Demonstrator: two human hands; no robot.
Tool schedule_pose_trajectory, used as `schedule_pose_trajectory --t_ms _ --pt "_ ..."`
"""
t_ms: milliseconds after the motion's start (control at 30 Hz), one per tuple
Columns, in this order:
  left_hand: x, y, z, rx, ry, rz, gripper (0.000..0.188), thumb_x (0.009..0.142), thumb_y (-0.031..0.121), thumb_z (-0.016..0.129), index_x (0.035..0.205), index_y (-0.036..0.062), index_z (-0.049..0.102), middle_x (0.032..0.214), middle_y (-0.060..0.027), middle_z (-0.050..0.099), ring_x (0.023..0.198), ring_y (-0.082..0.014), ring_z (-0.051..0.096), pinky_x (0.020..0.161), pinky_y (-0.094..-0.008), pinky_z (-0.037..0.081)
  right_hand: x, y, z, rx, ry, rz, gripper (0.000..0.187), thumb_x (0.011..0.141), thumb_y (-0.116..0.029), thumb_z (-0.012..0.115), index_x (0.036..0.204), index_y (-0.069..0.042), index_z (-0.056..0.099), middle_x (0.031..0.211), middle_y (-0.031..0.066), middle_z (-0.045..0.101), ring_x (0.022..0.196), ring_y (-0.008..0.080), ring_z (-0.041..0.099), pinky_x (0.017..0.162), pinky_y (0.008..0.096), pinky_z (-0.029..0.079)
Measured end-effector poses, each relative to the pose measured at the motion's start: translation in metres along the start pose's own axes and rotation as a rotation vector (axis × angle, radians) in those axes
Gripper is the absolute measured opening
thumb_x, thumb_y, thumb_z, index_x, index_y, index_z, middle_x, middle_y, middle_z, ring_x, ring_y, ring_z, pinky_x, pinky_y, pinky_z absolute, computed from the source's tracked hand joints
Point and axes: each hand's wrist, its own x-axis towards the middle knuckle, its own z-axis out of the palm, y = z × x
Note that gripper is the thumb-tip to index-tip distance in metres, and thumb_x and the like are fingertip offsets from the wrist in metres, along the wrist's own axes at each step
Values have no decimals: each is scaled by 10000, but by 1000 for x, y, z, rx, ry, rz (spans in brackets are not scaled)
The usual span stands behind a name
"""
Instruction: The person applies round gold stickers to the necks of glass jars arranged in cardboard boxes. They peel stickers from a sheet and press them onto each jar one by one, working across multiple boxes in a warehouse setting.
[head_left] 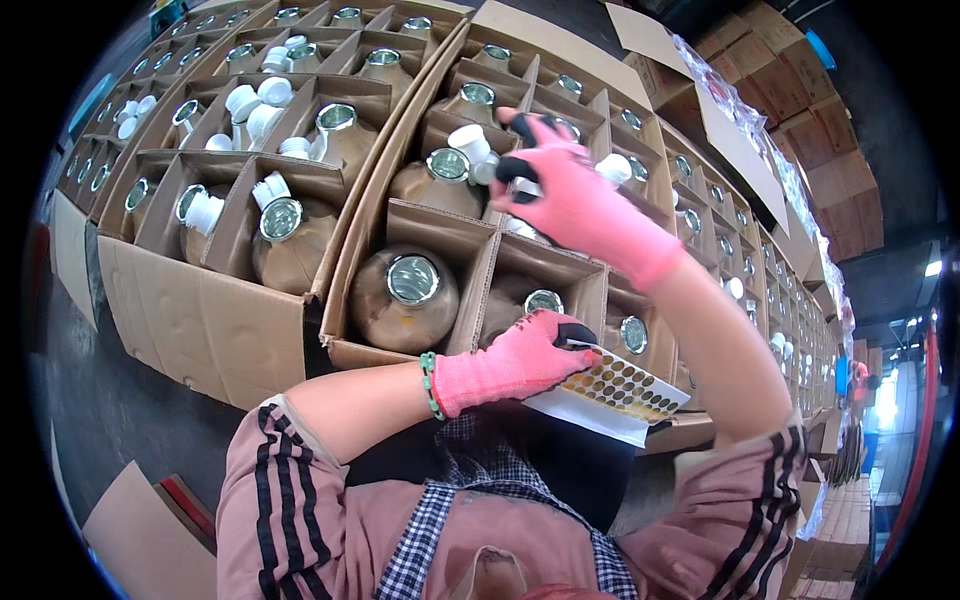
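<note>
My left hand (515,365), in a pink glove with black fingertips, grips a sheet of round gold stickers (635,390) at its upper left corner. White backing paper shows under the sheet. Over the middle of the carton, my right hand (580,200) wears a matching glove; its fingers are bent and apart, and I see nothing held. White caps (470,143) lie just left of its fingertips. The nearest carton (345,353) has cardboard dividers, with a rounded glass bottle (405,300) in the front left cell. Another bottle (440,185) stands behind it, partly covered by caps.
Left of it, a second divided carton (205,315) holds similar bottles and white caps (262,110). More open cartons (765,300) run along the right. Stacked closed boxes (790,120) stand at the far right. A loose cardboard piece (140,535) lies at lower left.
</note>
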Motion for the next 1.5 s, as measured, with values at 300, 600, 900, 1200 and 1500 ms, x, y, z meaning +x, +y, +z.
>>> schedule_pose_trajectory --t_ms 300,600,900,1200,1500 --pt "-4 15 -5 32 -31 -108 340 732 288 647 927 16 588 768 -65 621 680 -105 562 623 -247 441 67 3 79 -467 -479 -12 240 698 -215 598 934 -177 618 1369 137 208 1216 385 253 949 481 280" --pt "-4 19 -6 -33 -80 -166 307 743 294 635 945 64 608 705 -49 607 592 -106 540 551 -256 426 68 22 89 -460 -363 -180 180 660 -173 621 835 -128 617 1313 153 301 1173 369 323 938 455 306" --pt "2 3 -5 -39 -42 -17 248 746 250 615 861 30 605 652 -60 578 596 -110 522 560 -258 415 64 37 80 -187 159 -81 153 692 -217 599 798 -108 613 1134 163 483 1066 356 427 901 432 345" --pt "2 9 -4 -31 88 44 191 757 208 599 808 25 618 602 -19 513 563 -81 452 522 -251 380 -1 9 -22 71 194 36 206 721 -193 612 767 -2 551 878 150 558 845 329 508 749 378 409" --pt "1 5 -1 -285 198 74 164 768 163 629 746 4 590 655 -1 531 628 -49 456 556 -223 388 -145 -31 -108 -259 -151 493 387 650 -260 698 908 -7 561 927 148 552 942 323 486 837 374 371"
